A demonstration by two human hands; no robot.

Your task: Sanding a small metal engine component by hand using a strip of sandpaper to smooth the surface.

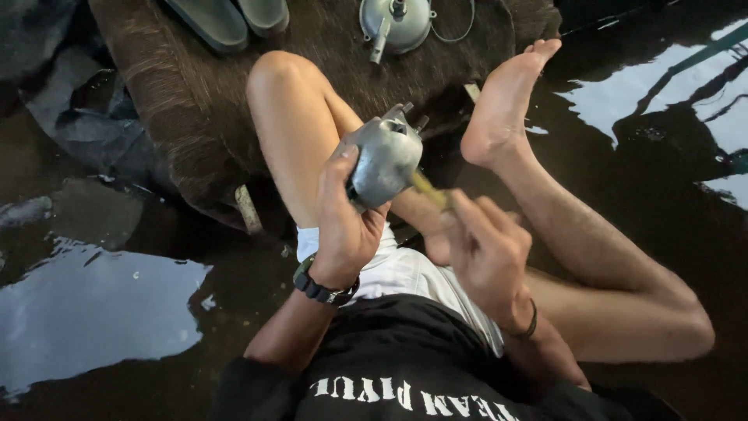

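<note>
My left hand [343, 214] grips a grey metal casting [387, 156], a rounded engine-like part, held up over my bent left knee. My right hand [483, 249], blurred, is closed around a thin yellowish tool [428, 189] whose tip meets the underside of the metal part. A dark watch sits on my left wrist and a thin black band on my right wrist. I sit on the floor with bare legs folded, one foot [502, 101] resting on the edge of a brown mat.
A brown fibre mat [179, 93] lies ahead, holding a pair of dark sandals [226, 19] and a round grey metal cover [396, 23] with a wire. The dark glossy floor [101, 312] reflects light at left and right.
</note>
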